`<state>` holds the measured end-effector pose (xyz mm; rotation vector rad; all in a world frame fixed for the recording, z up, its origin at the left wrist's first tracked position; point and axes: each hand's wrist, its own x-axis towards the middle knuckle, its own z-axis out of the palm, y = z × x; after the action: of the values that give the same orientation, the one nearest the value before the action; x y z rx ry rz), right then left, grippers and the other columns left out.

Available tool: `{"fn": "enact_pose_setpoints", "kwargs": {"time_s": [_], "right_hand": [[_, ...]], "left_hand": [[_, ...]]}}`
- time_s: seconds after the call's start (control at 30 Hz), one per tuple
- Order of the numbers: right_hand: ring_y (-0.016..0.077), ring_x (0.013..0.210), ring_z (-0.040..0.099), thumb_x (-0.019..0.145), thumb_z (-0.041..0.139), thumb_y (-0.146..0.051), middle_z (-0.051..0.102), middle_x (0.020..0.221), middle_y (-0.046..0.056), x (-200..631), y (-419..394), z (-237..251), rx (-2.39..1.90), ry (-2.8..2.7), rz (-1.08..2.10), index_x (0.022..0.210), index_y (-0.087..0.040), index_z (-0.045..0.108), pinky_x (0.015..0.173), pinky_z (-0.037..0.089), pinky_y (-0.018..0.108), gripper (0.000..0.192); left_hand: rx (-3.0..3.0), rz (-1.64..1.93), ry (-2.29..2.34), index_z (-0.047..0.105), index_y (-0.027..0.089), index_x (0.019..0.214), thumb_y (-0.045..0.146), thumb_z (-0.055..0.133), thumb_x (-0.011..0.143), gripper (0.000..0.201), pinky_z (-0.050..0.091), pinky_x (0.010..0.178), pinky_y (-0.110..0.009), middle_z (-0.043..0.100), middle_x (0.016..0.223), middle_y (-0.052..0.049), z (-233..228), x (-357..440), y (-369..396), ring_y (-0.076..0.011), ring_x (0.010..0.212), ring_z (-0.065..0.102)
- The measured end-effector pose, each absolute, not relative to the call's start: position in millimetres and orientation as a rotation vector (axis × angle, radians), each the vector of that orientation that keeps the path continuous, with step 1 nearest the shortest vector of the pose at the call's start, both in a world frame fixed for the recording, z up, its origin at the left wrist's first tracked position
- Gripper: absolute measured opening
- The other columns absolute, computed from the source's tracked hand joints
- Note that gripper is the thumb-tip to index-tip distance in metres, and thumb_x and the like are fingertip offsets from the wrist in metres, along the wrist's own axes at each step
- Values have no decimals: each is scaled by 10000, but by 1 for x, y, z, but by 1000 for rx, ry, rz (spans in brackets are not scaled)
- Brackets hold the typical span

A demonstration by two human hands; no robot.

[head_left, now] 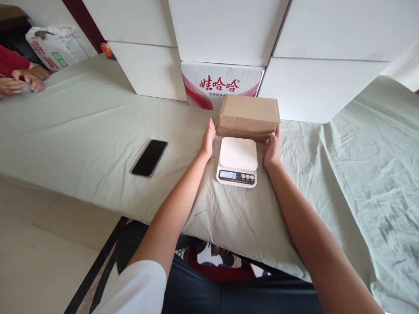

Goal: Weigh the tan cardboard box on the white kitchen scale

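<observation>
A brown cardboard box [248,115] sits on the cloth-covered table [81,131], just behind a small white kitchen scale [237,160] whose display reads 0. My left hand [207,140] presses flat against the box's left end, fingers extended. At the box's right lower corner, my right hand [272,148] touches it. Both hands flank the scale, and its platform is bare.
A black phone [149,157] lies face up to the left of the scale. White boxes [229,30] and a red-printed carton [221,87] are stacked behind. Another person's hands [22,80] rest at the far left table edge beside a printed bag [54,46].
</observation>
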<state>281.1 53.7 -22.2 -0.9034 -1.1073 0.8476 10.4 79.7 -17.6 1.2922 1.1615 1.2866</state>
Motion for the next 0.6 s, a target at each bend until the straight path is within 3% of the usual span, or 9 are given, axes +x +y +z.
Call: {"fn": "enact_pose_setpoints", "kwargs": {"time_s": [0.07, 0.2, 0.33, 0.47, 0.6], "right_hand": [[255, 1816, 456, 965, 686, -738, 633, 1782, -25, 280, 54, -20, -920, -1055, 850, 1544, -426, 673, 1499, 427, 620, 658], [252, 1753, 544, 950, 672, -676, 722, 1662, -14, 280, 56, -20, -928, -995, 863, 1449, -406, 712, 1531, 369, 620, 569], [261, 1709, 587, 955, 661, -626, 748, 1619, -2, 280, 57, -22, -925, -1017, 822, 1354, -396, 757, 1529, 391, 602, 471], [255, 1715, 575, 990, 613, -581, 744, 1609, 8, 278, 55, -22, -949, -1000, 810, 1355, -386, 755, 1511, 418, 613, 437], [267, 1723, 569, 975, 623, -617, 747, 1613, -4, 277, 53, -19, -946, -1015, 807, 1341, -394, 751, 1539, 383, 621, 448]], "left_hand": [[1304, 1288, 1149, 86, 374, 1963, 963, 60, 1011, 1120, 234, 1565, -497, 195, 2047, 73, -17, 8, 79, -261, 1930, 84], [1326, 1290, 1126, 148, 375, 1961, 999, 108, 998, 1149, 235, 1567, -511, 238, 2039, 65, -18, 7, 80, -291, 1932, 103], [1298, 1334, 1124, 195, 402, 1954, 926, 183, 1058, 1038, 219, 1572, -528, 323, 2015, 67, -24, 7, 86, -292, 1934, 123], [1306, 1321, 1102, 180, 312, 1961, 875, 115, 1093, 1037, 192, 1575, -492, 271, 2038, 19, -29, 6, 91, -294, 1933, 111], [1344, 1295, 1097, 200, 433, 1948, 1017, 224, 991, 1122, 207, 1580, -515, 340, 2008, 88, -25, 4, 88, -323, 1934, 124]]}}
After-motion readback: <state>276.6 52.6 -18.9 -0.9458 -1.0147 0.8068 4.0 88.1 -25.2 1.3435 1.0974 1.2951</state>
